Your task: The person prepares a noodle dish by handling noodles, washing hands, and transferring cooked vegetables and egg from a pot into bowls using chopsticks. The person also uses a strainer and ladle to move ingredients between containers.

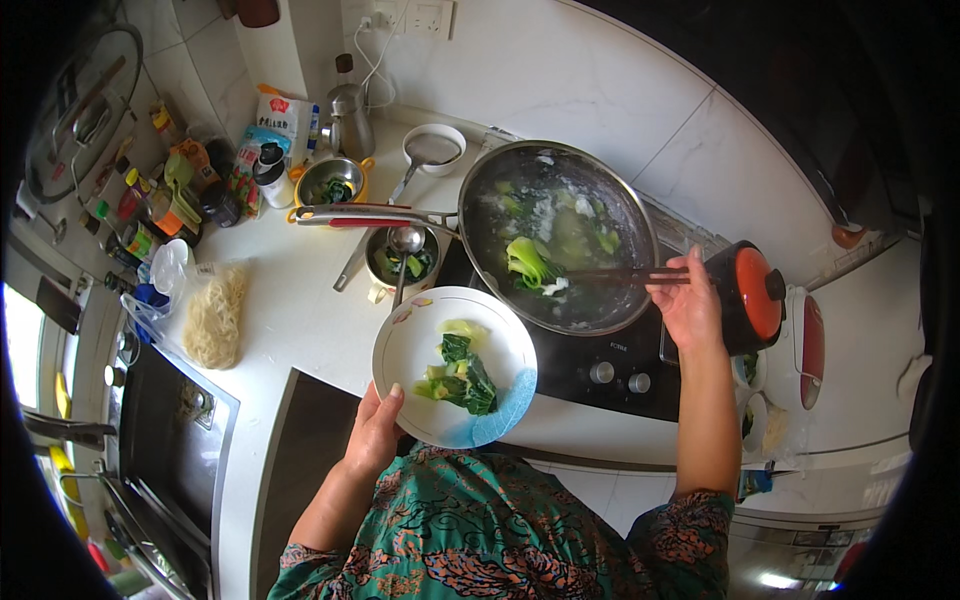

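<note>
A white plate (412,352) with a blue patch on its rim is held by my left hand (379,420), the thumb over its edge. Cooked leafy greens (469,379) lie on the plate. My right hand (690,304) grips dark chopsticks (622,276), whose tips reach into a large pan (480,259) of steaming liquid with white foam. At the tips a piece of bok choy (529,262) shows above the liquid. The pan stands on the gas stove, its long handle (367,217) pointing left.
Left of the pan, a cup (373,279) with greens holds or supports a ladle (406,240). Behind it stand a steel bowl (306,184) and a strainer (435,150) over a white bowl. Bagged noodles (214,315) lie near the sink (229,442). A red-lidded black pot (724,300) stands right.
</note>
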The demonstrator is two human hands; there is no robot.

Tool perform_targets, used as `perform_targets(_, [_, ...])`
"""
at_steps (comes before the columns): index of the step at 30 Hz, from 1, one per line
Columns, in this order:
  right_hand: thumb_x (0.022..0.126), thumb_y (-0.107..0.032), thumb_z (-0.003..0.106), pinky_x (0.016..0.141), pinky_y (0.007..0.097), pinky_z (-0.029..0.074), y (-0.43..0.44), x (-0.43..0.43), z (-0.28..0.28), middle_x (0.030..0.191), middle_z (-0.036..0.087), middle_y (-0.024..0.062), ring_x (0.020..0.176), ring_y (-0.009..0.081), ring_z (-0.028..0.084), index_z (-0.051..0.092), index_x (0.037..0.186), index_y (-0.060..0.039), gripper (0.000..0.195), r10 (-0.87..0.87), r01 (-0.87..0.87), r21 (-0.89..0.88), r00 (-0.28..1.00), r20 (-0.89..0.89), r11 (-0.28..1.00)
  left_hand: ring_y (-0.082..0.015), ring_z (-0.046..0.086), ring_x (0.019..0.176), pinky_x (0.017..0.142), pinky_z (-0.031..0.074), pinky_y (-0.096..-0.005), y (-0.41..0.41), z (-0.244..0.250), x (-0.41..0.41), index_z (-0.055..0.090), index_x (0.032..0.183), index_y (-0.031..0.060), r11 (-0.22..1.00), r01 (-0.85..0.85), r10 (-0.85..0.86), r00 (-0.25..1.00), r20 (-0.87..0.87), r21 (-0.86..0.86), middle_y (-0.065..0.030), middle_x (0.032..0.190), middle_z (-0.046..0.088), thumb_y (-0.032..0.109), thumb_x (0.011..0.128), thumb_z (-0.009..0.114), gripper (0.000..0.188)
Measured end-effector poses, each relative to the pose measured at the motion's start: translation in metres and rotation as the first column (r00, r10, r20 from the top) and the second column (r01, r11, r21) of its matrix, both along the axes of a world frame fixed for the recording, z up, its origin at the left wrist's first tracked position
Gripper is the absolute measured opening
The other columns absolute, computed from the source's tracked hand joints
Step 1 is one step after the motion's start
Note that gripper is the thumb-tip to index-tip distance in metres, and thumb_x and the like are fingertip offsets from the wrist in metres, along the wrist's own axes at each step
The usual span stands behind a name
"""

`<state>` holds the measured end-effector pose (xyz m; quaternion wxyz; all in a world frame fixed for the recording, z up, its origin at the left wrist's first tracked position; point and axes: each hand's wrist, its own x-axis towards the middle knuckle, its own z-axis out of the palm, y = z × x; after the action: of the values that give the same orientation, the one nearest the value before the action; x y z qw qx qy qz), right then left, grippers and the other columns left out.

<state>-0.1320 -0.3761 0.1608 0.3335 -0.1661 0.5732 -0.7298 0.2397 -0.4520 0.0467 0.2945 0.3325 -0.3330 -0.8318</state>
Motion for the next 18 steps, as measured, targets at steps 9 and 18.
perform_targets(9, [0.092, -0.032, 0.041, 0.051, 0.0285, 0.055, 0.007, 0.079, 0.020, 0.071, 0.062, 0.0135, 0.058, 0.0222, 0.063, 0.056, 0.082, 0.0016, 0.039, 0.497, -0.458, 0.214, 0.847, -0.189, 0.863, -0.0169, 0.048, 0.103, 0.085, 0.043, -0.0322, -0.001, 0.002, 0.001, 0.031, 0.129, 0.0060, 1.000, -0.004, 0.004, 1.000, 0.017, -0.008, -0.0081, 0.116, 0.047, 0.026, 0.093, 0.039, 0.042])
perform_targets(18, [0.090, -0.042, 0.042, 0.050, 0.0241, 0.049, -0.002, -0.033, 0.031, 0.092, 0.060, 0.0147, 0.059, 0.0190, 0.062, 0.054, 0.097, -0.0017, 0.042, -0.035, 0.099, 0.157, 0.930, -0.367, 0.983, -0.0168, 0.048, 0.103, 0.084, 0.043, -0.0318, -0.001, 0.001, 0.006, 0.031, 0.129, 0.0066, 1.000, -0.024, 0.024, 1.000, 0.012, -0.019, -0.0075, 0.117, 0.046, 0.029, 0.092, 0.040, 0.044])
